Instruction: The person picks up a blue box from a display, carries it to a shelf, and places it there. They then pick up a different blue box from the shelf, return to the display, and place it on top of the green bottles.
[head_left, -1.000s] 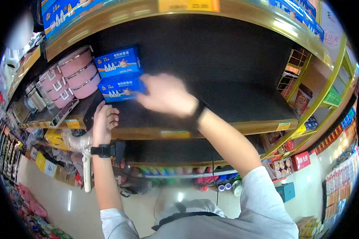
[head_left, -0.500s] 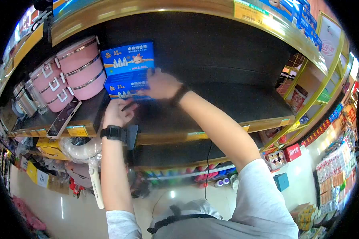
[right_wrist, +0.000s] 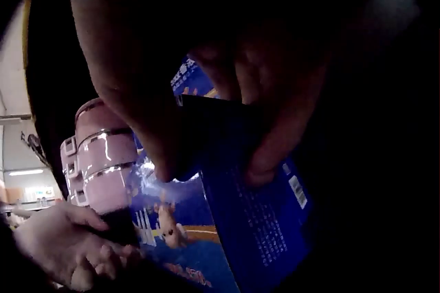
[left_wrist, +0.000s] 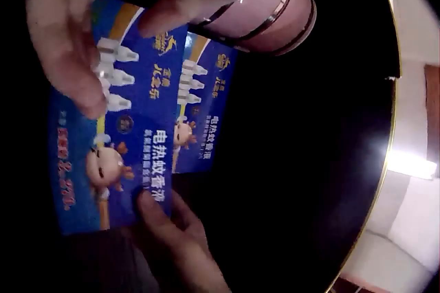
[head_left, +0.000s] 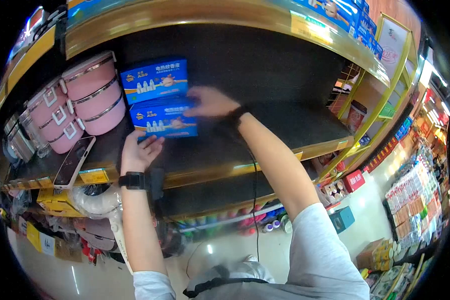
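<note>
Two blue boxes with bottle pictures stand stacked on a dark shelf, the upper box (head_left: pixel 157 80) resting on the lower box (head_left: pixel 167 120). My right hand (head_left: pixel 215 105) pinches the right end of the lower one; the right wrist view shows its thumb and fingers on different faces of that box (right_wrist: pixel 265 238). At the lower left corner, my left hand (head_left: pixel 139 152) has its fingers loosely bent beside the box; contact is unclear. In the right wrist view the left hand (right_wrist: pixel 72 245) shows its palm and holds nothing.
Pink tiered containers (head_left: pixel 97 95) stand left of the boxes, with a phone (head_left: pixel 75 161) at the shelf edge before them. A yellow rack (head_left: pixel 385 95) borders the shelf on the right. More blue boxes (head_left: pixel 330 15) sit on the shelf above.
My left hand has come up to the lower box's front left corner. The right hand stays at its right end, with more of the box's front visible. The head view has shifted.
</note>
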`<state>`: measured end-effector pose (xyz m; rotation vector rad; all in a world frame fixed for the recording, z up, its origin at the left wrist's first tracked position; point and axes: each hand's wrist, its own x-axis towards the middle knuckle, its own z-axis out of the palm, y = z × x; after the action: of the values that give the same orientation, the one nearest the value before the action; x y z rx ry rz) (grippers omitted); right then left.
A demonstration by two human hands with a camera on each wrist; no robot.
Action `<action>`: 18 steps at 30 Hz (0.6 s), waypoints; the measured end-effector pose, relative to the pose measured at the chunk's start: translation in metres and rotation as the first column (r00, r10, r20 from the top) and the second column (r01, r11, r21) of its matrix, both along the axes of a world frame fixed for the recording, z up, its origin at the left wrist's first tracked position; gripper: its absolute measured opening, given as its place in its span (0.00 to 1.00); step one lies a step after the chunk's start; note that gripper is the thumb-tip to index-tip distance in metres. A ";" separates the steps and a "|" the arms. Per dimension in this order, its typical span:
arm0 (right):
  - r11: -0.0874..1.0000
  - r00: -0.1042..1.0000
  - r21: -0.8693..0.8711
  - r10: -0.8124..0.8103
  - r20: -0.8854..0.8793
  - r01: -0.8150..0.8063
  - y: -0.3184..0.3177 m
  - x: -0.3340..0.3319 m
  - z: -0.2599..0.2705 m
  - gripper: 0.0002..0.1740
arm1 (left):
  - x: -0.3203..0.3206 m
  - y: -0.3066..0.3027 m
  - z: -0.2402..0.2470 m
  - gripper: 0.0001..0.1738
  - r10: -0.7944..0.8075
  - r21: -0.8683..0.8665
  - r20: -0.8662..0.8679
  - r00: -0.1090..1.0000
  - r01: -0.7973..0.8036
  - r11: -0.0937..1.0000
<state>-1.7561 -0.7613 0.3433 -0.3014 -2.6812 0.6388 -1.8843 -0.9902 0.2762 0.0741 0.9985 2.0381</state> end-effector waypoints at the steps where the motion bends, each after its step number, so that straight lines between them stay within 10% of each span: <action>1: 1.000 1.000 0.009 -0.024 -0.002 0.024 -0.004 0.005 0.003 0.42 | 0.003 -0.002 0.000 0.16 0.016 0.004 -0.027 1.000 -0.015 1.000; 18: 0.975 0.965 -0.219 -0.026 -0.263 -0.033 -0.037 0.146 0.047 0.35 | 0.057 -0.019 0.017 0.18 0.003 -0.029 -0.593 0.805 -0.025 0.999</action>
<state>-1.6100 -0.7980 0.3898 -0.2494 -2.3600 0.9138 -1.8273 -1.0093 0.2932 0.7319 1.4134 2.0471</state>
